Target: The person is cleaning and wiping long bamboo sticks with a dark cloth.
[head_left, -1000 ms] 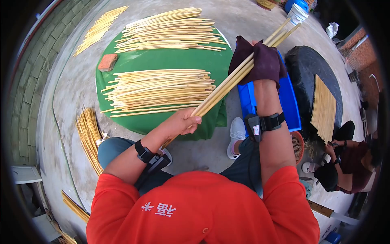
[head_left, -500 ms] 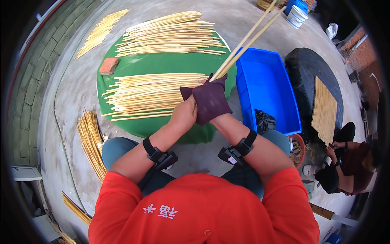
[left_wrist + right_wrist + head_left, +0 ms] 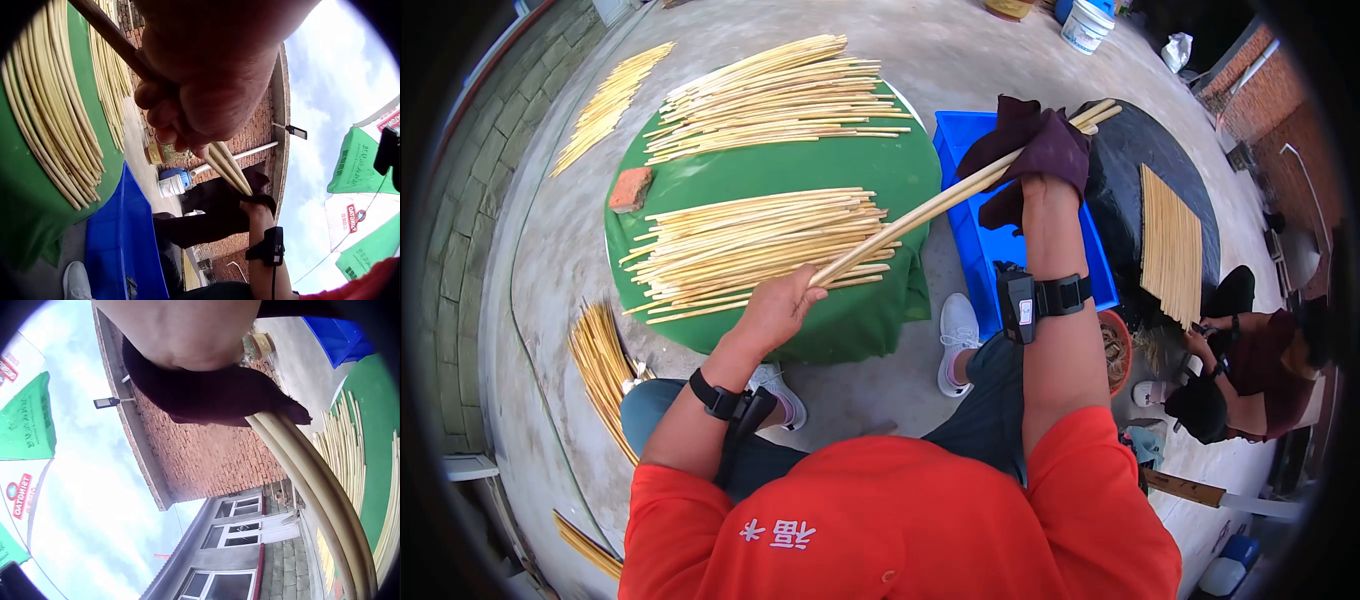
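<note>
Gripping thin sticks (image 3: 915, 218) with your left hand (image 3: 775, 310), fingers curled | right hand (image 3: 187, 331) under cloth (image 3: 1055, 148), closure unclear | likely light, springy; support both ends

- Held sticks (image 3: 935, 208): pale, smooth and wood-like, with a faint sheen.
- Wrapped cloth (image 3: 1055, 152): dark purple, matt, softly creased.
- Table cover (image 3: 775, 167): green, smooth, cloth-like, draping in folds.
- Tub (image 3: 973, 265): smooth blue plastic, slightly glossy.
- Brick (image 3: 631, 189): reddish, matt and rough.
- Sheet (image 3: 1145, 135): black, plastic-looking, wrinkled, shiny in places.
- Bucket (image 3: 1087, 28): smooth white plastic.
- Shirt (image 3: 890, 480): red cloth, matt.
- Ground (image 3: 950, 60): grey, matt, concrete-like.
</note>
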The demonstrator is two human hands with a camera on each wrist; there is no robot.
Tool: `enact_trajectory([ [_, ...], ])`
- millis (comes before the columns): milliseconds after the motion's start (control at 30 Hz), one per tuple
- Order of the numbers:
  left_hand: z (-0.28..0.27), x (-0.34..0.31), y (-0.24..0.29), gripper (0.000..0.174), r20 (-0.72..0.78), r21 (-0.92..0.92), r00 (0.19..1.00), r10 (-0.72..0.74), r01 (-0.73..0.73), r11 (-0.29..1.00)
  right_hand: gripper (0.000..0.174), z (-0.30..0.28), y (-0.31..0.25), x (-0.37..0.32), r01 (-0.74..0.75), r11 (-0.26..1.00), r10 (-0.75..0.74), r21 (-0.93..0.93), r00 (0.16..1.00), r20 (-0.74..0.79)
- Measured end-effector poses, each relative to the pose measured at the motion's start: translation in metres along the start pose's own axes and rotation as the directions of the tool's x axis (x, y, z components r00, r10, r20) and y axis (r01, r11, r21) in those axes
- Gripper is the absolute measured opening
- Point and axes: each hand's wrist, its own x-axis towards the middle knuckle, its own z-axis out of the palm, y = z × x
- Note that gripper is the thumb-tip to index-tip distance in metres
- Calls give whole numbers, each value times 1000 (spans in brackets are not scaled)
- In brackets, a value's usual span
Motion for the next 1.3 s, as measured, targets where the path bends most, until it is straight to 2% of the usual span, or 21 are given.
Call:
enact_trajectory([
  [33, -4, -1, -6, 24, 9, -37, 999, 32, -31, 999, 8, -10, -14, 22, -31, 962, 44, -272, 998, 42],
  [67, -6, -1, -10, 24, 10, -37, 1000, 29, -29, 999, 11, -13, -20, 32, -87, 978, 90, -189, 996, 11],
  [133, -9, 0, -16, 25, 232, -334, 972, -24, 103, 937, 17, -20, -31, 42, 57, 754, -16, -654, 998, 67],
  [167, -9, 0, -17, 25, 232, -334, 972, -26, 104, 937, 17, -21, -28, 42, 56, 755, -15, -654, 998, 68],
  [233, -7, 0, -18, 25, 349, -497, 934, -73, 251, 831, 23, -20, -19, 36, -133, 973, 148, -187, 987, 69],
  [333, -6, 1, -14, 24, 420, -633, 904, -74, 350, 691, 24, 17, -21, -10, -222, 955, 231, -195, 973, 27],
  [400, -7, 2, -10, 25, 443, -663, 894, -67, 377, 647, 31, 17, -8, -23, -227, 934, 276, -277, 949, 154],
  [467, -5, 3, -7, 26, 463, -691, 884, -62, 404, 599, 32, 32, -6, -49, -335, 896, 387, -291, 911, 143],
  [533, 0, 5, -7, 30, 465, -703, 881, -83, 425, 570, 31, 29, 8, -63, -423, 844, 496, -331, 849, 180],
  [567, 1, 6, -6, 30, 463, -702, 882, -83, 423, 573, 28, 24, 15, -76, -423, 841, 520, -337, 804, 290],
  [600, 2, 8, -5, 31, 442, -698, 891, -100, 412, 586, 24, 18, 17, -89, -503, 834, 550, -225, 737, 393],
  [633, 3, 9, -3, 33, 422, -692, 899, -116, 402, 599, 26, 6, 34, -94, -516, 808, 587, -284, 673, 449],
  [733, 2, 14, 9, 36, 366, -724, 922, -123, 365, 585, 31, 4, 43, -134, -804, 547, 781, -232, 391, 487],
  [767, 3, 16, 9, 36, 367, -723, 922, -124, 366, 586, 30, 1, 53, -147, -492, 708, 703, -507, 418, 576],
  [800, 4, 16, 9, 38, 348, -724, 929, -124, 350, 595, 29, -3, 62, -155, -75, 747, 632, -660, 390, 670],
  [833, 6, 17, 8, 41, 327, -725, 937, -124, 333, 603, 29, -4, 65, -156, -77, 747, 633, -660, 386, 671],
  [1100, 13, 16, 10, 45, 269, -660, 955, -124, 277, 698, 35, -8, 75, -155, 134, 764, 384, -631, 691, 612],
  [1133, 12, 15, 11, 45, 269, -646, 955, -124, 274, 712, 35, -2, 69, -153, 135, 764, 384, -631, 691, 612],
  [1167, 11, 14, 12, 45, 268, -647, 956, -123, 273, 712, 27, 9, 56, -150, -285, 807, 527, -517, 742, 414],
  [1200, 11, 13, 12, 44, 292, -634, 946, -139, 300, 712, 19, 14, 47, -146, -637, 722, 691, -270, 684, 233],
  [1300, 16, 7, 7, 44, 306, -610, 942, -141, 308, 730, 17, 11, 40, -111, -496, 819, 570, -289, 760, 311],
])
